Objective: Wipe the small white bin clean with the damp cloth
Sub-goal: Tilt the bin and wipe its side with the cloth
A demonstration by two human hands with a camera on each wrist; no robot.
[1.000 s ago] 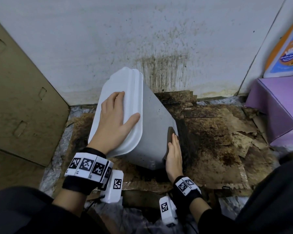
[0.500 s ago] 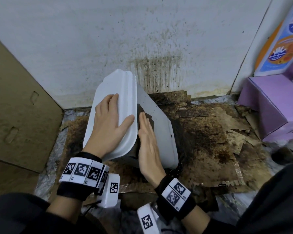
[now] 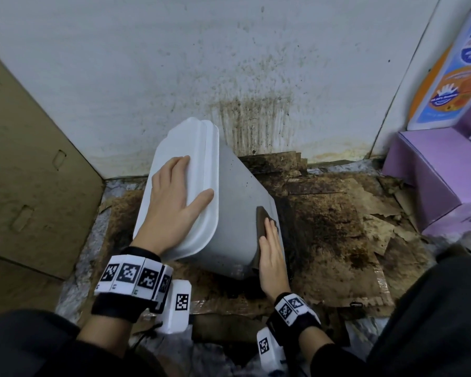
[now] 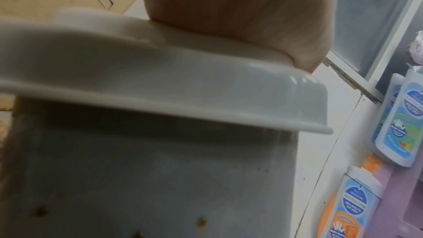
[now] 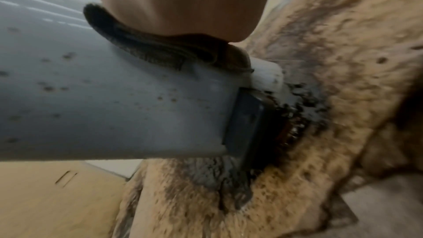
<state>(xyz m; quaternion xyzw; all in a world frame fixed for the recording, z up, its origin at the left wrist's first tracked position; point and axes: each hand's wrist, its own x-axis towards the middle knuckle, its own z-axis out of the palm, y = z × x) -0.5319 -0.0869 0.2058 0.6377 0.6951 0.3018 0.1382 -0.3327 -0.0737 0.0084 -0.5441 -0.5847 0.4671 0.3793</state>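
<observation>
Right hand [image 3: 271,248] presses dark cloth [image 3: 263,220] against tilted, lidded white bin [image 3: 237,213].

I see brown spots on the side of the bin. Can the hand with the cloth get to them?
Probably yes. The right hand presses the cloth flat on that same side of the bin, near its bottom. The spots lie on bare plastic with nothing covering them.

bin [image 3: 237,213]: white lid, grey-white side with small brown specks
cloth [image 3: 263,221]: dark brown
wall [image 3: 147,63]: white, brown streaks and spatter
floor cardboard [image 3: 337,240]: tan, black-brown stains
box [image 3: 433,172]: lilac
wristbands [image 3: 131,276]: black-and-white square markers
bottle [image 3: 446,85]: blue and orange label
</observation>
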